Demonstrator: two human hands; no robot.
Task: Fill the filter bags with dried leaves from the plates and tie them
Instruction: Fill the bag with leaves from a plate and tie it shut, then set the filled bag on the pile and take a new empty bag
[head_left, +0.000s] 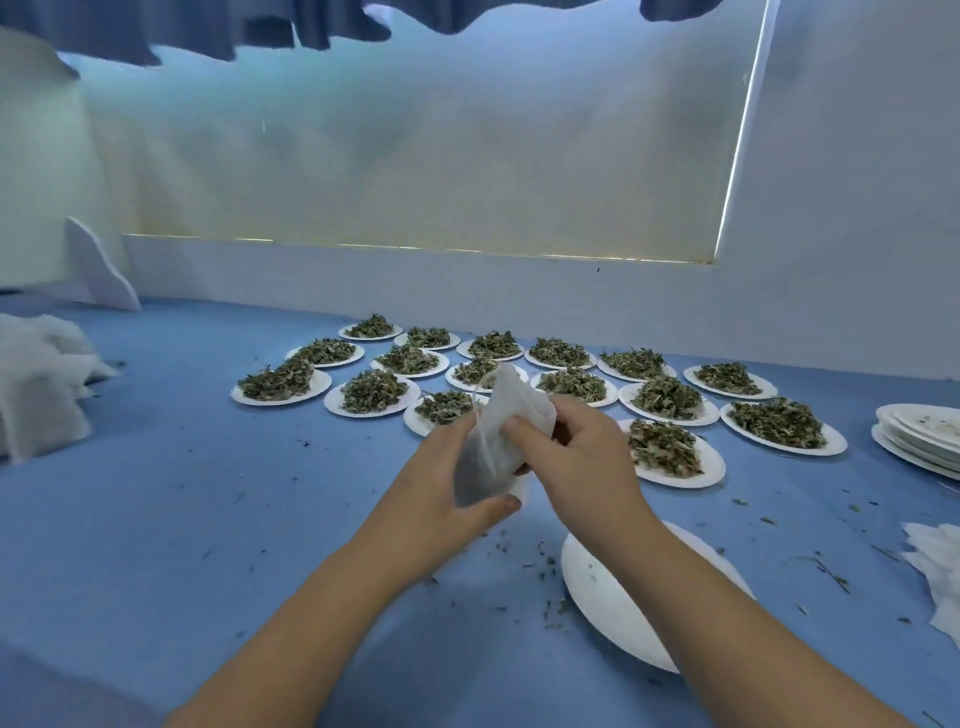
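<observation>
Filter bag (491, 415) | we find left hand (441, 499) gripping its body, right hand (576, 452) pinching the top | step: apparently closing | next: we judge drawstring (482, 426) needs tightening.

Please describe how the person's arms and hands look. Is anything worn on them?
The left hand and right hand are bare: no gloves and no rings are visible. Both forearms are uncovered down to the frame's lower edge, with no sleeves, watch or bracelet in view. The visible nails look short and unpainted.
</observation>
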